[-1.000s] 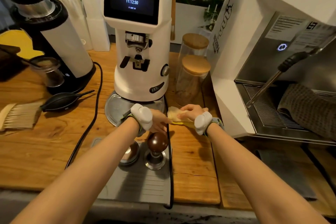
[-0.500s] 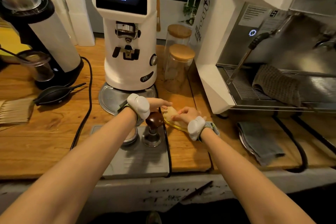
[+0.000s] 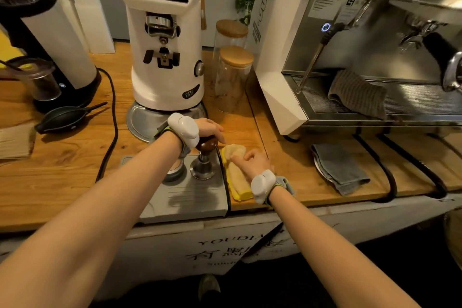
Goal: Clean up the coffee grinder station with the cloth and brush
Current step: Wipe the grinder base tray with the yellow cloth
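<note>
yellow cloth (image 3: 237,177) lies bunched on the wooden tabletop (image 3: 62,170), just right of the grey tamping mat (image 3: 190,202) and in front of the white coffee grinder (image 3: 165,57). right hand (image 3: 252,161) presses down on it, fingers curled into the fabric. left hand (image 3: 208,129) rests with relaxed fingers above the tamper (image 3: 205,157). brush (image 3: 15,141) sits at the far left edge.
</note>
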{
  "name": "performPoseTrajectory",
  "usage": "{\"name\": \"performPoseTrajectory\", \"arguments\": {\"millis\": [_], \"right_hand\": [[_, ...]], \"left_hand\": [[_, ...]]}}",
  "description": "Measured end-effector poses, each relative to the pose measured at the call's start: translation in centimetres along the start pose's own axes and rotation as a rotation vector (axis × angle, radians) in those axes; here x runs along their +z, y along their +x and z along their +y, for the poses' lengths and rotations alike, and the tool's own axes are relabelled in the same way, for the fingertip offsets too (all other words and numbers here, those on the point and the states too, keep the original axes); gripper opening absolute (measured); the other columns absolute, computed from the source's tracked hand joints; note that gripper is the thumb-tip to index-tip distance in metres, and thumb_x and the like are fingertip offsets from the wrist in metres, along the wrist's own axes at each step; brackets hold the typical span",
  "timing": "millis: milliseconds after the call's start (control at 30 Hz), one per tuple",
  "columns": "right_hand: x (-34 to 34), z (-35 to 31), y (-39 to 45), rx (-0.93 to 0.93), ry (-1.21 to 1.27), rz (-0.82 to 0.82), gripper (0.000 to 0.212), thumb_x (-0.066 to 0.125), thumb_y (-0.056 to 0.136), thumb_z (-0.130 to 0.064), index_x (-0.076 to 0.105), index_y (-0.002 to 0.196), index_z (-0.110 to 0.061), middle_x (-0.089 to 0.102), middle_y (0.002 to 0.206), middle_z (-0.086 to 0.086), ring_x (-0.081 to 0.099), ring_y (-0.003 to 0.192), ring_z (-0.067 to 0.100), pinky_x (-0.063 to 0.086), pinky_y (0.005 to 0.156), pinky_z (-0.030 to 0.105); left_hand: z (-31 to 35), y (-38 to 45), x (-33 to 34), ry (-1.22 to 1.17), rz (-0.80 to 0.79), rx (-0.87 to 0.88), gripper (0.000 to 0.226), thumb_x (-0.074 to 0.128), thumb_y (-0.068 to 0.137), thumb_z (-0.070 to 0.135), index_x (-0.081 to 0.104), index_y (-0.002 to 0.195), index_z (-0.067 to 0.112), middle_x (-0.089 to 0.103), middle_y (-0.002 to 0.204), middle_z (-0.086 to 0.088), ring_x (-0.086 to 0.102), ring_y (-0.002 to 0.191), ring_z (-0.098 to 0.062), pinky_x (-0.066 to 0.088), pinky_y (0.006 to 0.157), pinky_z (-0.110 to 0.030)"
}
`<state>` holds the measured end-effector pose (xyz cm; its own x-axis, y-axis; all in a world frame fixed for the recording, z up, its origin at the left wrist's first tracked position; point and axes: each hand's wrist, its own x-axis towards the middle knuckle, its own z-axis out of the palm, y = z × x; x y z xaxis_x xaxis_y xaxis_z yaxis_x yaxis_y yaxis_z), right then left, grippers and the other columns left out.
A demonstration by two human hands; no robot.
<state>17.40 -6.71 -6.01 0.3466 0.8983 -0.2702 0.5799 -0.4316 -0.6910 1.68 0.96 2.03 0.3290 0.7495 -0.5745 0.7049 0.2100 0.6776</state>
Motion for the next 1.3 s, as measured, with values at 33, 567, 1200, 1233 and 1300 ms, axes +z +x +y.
{"name": "performPoseTrajectory", "arguments": {"millis": [33, 567, 1200, 1233, 1300], "right_hand": [[0.6, 0.2, -0.3, -0.034, 0.017, 0.042, 0.034, 0.069, 0.071, -0.048, 0.053, 0.089, -0.025, 0.059, 0.097, -0.003, 0.055, 0.100, 0.019, 0.039, 0.099, 0.040], [2.2, -1.0, 2.3, -0.246, 0.105, 0.180, 0.016, 0.062, 0.080, -0.018, 0.064, 0.087, -0.033, 0.061, 0.105, -0.007, 0.055, 0.106, 0.018, 0.035, 0.097, 0.041], [1.5, -3.9, 14.0, -0.146, 0.152, 0.346, 0.019, 0.060, 0.081, -0.016, 0.065, 0.094, -0.029, 0.060, 0.115, 0.000, 0.051, 0.112, 0.026, 0.033, 0.095, 0.039], [1.5, -4.0, 14.4, -0.142, 0.162, 0.356, 0.019, 0.060, 0.081, -0.015, 0.065, 0.095, -0.027, 0.059, 0.116, 0.002, 0.051, 0.113, 0.026, 0.035, 0.095, 0.039], [1.4, -4.2, 14.7, -0.153, 0.156, 0.384, 0.022, 0.060, 0.081, -0.013, 0.066, 0.099, -0.023, 0.056, 0.120, 0.003, 0.050, 0.116, 0.026, 0.036, 0.097, 0.038]], "left_hand": [[0.0, 0.1, 0.0, -0.001, -0.003, -0.001, 0.054, 0.070, 0.079, 0.023, 0.053, 0.130, 0.024, 0.049, 0.136, -0.006, 0.048, 0.125, -0.028, 0.040, 0.105, -0.035], [-0.3, 2.5, -1.2, -0.074, -0.123, -0.045, 0.059, 0.072, 0.079, 0.023, 0.050, 0.133, 0.022, 0.048, 0.139, -0.005, 0.048, 0.126, -0.026, 0.036, 0.111, -0.039], [-0.7, 7.5, -2.6, -0.478, -0.066, -0.201, 0.072, 0.066, 0.085, 0.020, 0.026, 0.145, 0.019, 0.056, 0.121, -0.010, 0.061, 0.102, -0.025, 0.049, 0.091, -0.037], [-0.9, 7.7, -2.7, -0.486, -0.065, -0.205, 0.072, 0.066, 0.086, 0.020, 0.025, 0.145, 0.019, 0.057, 0.124, -0.011, 0.062, 0.106, -0.026, 0.049, 0.094, -0.037], [-1.1, 7.7, -3.0, -0.487, -0.069, -0.203, 0.070, 0.064, 0.087, 0.020, 0.025, 0.145, 0.017, 0.058, 0.129, -0.013, 0.060, 0.115, -0.026, 0.047, 0.097, -0.037]]}}
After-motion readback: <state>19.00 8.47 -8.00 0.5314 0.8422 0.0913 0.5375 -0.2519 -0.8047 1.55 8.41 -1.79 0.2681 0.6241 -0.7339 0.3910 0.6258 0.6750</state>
